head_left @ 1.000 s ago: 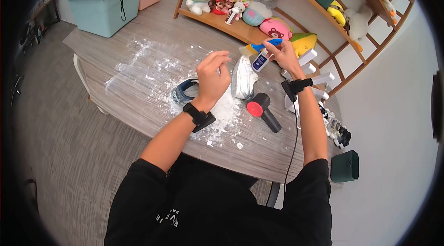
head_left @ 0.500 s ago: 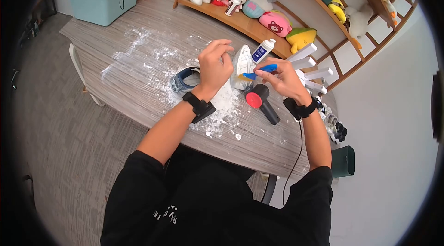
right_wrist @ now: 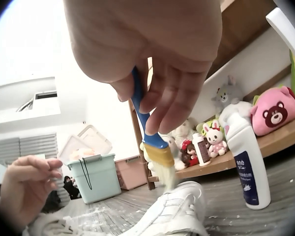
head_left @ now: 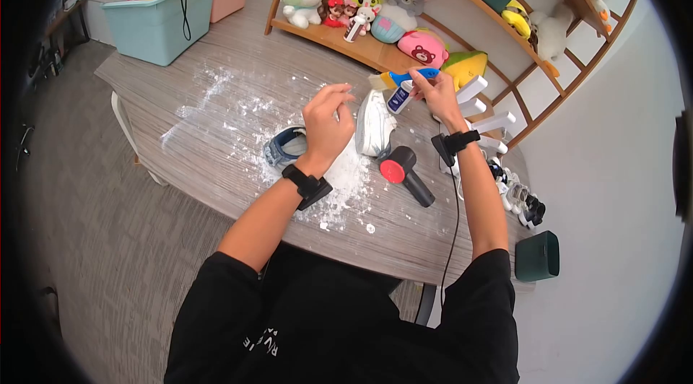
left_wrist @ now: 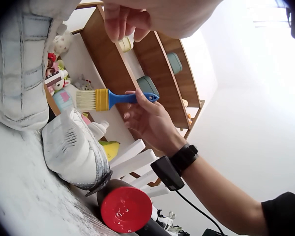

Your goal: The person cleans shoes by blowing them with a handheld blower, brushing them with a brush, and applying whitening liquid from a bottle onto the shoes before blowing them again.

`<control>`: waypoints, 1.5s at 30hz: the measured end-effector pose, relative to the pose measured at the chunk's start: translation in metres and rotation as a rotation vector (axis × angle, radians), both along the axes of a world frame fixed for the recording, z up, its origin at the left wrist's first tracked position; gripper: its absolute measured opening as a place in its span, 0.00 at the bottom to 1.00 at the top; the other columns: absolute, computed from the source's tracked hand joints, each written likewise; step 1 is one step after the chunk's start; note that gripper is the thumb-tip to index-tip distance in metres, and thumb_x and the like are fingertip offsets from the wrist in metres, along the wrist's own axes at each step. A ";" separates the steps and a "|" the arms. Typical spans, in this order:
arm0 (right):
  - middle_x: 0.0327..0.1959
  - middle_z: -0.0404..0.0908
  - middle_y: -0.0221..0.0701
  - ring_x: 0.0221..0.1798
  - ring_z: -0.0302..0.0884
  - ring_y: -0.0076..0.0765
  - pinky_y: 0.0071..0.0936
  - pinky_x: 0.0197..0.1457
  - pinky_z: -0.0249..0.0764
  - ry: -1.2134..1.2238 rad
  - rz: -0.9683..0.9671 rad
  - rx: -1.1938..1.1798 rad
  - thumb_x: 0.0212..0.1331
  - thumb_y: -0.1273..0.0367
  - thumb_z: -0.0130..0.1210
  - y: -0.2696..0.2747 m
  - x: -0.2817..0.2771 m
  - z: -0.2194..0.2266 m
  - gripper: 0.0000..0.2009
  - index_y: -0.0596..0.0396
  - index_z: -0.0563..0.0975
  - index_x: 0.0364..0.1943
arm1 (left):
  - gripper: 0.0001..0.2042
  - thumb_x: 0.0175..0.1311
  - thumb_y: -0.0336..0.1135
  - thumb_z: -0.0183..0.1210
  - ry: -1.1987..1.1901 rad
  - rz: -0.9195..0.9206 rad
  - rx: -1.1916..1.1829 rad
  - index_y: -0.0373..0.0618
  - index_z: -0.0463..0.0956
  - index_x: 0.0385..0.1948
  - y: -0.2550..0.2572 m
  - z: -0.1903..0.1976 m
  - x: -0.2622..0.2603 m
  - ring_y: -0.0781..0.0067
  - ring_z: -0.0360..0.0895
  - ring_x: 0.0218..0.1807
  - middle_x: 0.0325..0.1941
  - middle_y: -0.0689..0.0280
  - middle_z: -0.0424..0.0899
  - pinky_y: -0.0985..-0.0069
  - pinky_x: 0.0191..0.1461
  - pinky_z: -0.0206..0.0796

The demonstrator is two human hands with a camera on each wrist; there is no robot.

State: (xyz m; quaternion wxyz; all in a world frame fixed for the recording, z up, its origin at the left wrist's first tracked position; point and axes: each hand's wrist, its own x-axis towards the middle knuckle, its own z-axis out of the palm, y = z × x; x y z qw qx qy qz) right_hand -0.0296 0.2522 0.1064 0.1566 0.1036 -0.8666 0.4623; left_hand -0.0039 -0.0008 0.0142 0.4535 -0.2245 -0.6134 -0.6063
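Note:
My right hand [head_left: 438, 99] pinches the blue handle of a paintbrush [left_wrist: 102, 100] with pale bristles, raised above a white sneaker [head_left: 374, 124]. In the right wrist view, the bristles overlap the sneaker's upper part. A white bottle with a dark blue label [right_wrist: 248, 172] stands just beyond the sneaker. My left hand [head_left: 328, 128] hovers over the table with loosely bent fingers and holds nothing. Beside it is a second shoe [head_left: 274, 149] with a dark blue collar, partly hidden by that hand in the head view.
A black handheld device with a red round face [head_left: 408, 175] lies right of the powder [head_left: 346, 182] spread over the table. White prongs of a rack [head_left: 494, 122] rise at the right. Plush toys fill the wooden shelf [head_left: 339, 41] behind; a teal bin [head_left: 155, 30] stands far left.
My right hand brought the brush down onto the white sneaker half a second ago, then lifted it up and away. The left hand stays nearly still.

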 end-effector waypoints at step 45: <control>0.20 0.81 0.30 0.21 0.78 0.24 0.23 0.26 0.75 0.103 -0.152 -0.022 0.71 0.64 0.59 -0.014 0.069 0.007 0.15 0.65 0.84 0.35 | 0.14 0.58 0.29 0.66 -0.222 -0.314 -0.593 0.37 0.84 0.46 0.015 -0.033 0.001 0.50 0.75 0.55 0.49 0.52 0.76 0.59 0.62 0.68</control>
